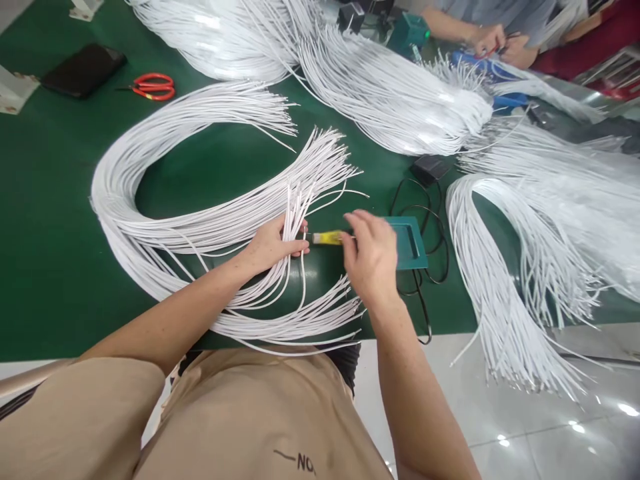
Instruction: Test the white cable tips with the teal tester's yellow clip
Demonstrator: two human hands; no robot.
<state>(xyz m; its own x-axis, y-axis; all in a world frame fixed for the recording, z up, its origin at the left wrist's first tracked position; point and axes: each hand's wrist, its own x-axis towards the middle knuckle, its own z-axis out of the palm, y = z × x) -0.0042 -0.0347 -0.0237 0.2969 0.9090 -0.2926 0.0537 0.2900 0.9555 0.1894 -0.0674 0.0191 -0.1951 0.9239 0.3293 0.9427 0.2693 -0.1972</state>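
Observation:
My left hand [275, 248] is closed around a small bunch of white wires [294, 227], whose ends stick up above the fingers. Just right of it is a yellow tool [327, 238] with a dark end pointing at those wires. The thumb and fingers of my right hand [371, 250] close around the tool's right end; that hand is slightly blurred and covers part of the grip. Under and behind my left hand lies a large curved bundle of white wires [117, 170]. A teal box [421, 248] sits partly hidden behind my right hand.
Orange-handled snips [154, 87] and a black phone [84, 70] lie at the upper left of the green table [45, 200]. More wire bundles [390, 93] spread across the back; another [487, 280] hangs over the front edge. A black cable [444, 257] loops beside the box. A co-worker's hands [503, 47] are at upper right.

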